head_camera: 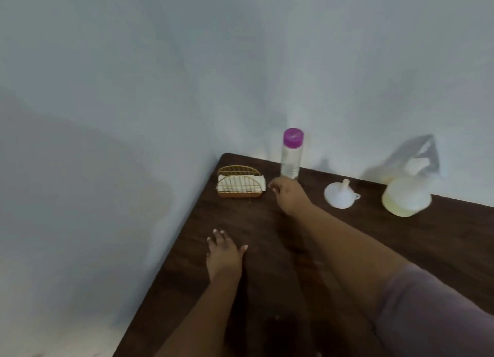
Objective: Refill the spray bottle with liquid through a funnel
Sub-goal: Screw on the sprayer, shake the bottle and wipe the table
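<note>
A clear bottle with a purple cap (291, 153) stands upright near the far edge of the dark wooden table (347, 236). Right of it a white funnel (340, 195) rests mouth down, spout pointing up. Further right is a pale translucent bottle (406, 196), blurred, with a greyish top against the wall. My right hand (288, 196) hovers just in front of the purple-capped bottle, fingers loosely curled, holding nothing. My left hand (223, 252) lies flat on the table nearer to me, fingers spread.
A gold wire napkin holder with white napkins (239, 183) stands at the table's far left corner. Pale walls meet behind the table. The table's left edge runs diagonally toward me, with light floor beyond it.
</note>
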The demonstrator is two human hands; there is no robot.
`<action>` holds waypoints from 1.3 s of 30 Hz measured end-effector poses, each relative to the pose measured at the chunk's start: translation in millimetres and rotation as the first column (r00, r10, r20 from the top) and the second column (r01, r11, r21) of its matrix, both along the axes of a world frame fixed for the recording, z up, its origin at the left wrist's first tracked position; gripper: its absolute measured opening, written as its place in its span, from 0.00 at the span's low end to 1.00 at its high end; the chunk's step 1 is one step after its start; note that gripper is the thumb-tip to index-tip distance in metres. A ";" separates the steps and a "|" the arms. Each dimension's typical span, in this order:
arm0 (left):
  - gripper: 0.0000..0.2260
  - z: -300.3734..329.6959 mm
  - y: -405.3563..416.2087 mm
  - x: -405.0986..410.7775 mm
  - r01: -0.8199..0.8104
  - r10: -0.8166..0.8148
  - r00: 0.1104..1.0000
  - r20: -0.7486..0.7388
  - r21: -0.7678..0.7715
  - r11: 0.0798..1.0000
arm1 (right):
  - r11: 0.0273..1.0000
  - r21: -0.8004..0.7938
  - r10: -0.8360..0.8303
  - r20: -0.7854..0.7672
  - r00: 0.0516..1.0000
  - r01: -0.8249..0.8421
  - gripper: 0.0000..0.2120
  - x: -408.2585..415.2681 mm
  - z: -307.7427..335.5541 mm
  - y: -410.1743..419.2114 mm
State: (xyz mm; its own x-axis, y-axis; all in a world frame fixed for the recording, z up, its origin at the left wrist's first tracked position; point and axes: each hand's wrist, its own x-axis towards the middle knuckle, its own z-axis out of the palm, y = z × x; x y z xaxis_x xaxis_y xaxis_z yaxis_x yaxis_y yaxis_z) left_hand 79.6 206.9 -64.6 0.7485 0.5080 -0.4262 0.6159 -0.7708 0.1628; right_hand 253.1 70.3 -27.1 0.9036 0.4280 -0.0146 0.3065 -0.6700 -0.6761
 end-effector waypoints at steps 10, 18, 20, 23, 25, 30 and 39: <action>0.40 -0.1 15.2 21.6 0.062 -0.083 0.973 -0.215 -0.105 0.993 | 0.971 -0.228 0.091 0.076 0.993 -0.071 0.14 37.8 -29.9 43.5; 0.41 -1.6 17.4 31.1 0.016 -0.069 0.950 -0.305 -0.172 0.985 | 0.995 -0.088 0.073 0.188 0.979 -0.057 0.05 36.2 -21.2 43.3; 0.41 -1.4 17.9 31.2 0.019 -0.073 0.951 -0.300 -0.178 0.984 | 0.998 -0.027 0.055 0.244 0.968 -0.050 0.04 29.9 -11.9 39.4; 0.41 -1.4 18.4 30.6 0.011 -0.071 0.953 -0.295 -0.197 0.980 | 0.998 0.032 0.032 0.308 0.951 -0.044 0.06 19.3 10.0 32.5; 0.41 -2.0 18.3 31.7 0.020 -0.075 0.955 -0.286 -0.193 0.981 | 0.998 0.059 -0.024 0.298 0.954 0.007 0.09 10.9 29.2 26.7; 0.41 10.0 16.6 26.8 0.030 -0.081 0.959 -0.270 -0.190 0.981 | 0.914 0.252 -0.301 -0.107 0.948 0.318 0.16 -47.3 70.9 1.0; 0.32 29.2 -27.8 -60.1 0.346 -0.319 0.925 0.208 -0.114 0.931 | 0.276 0.280 -0.359 -0.858 0.369 0.919 0.32 -203.7 61.8 -138.6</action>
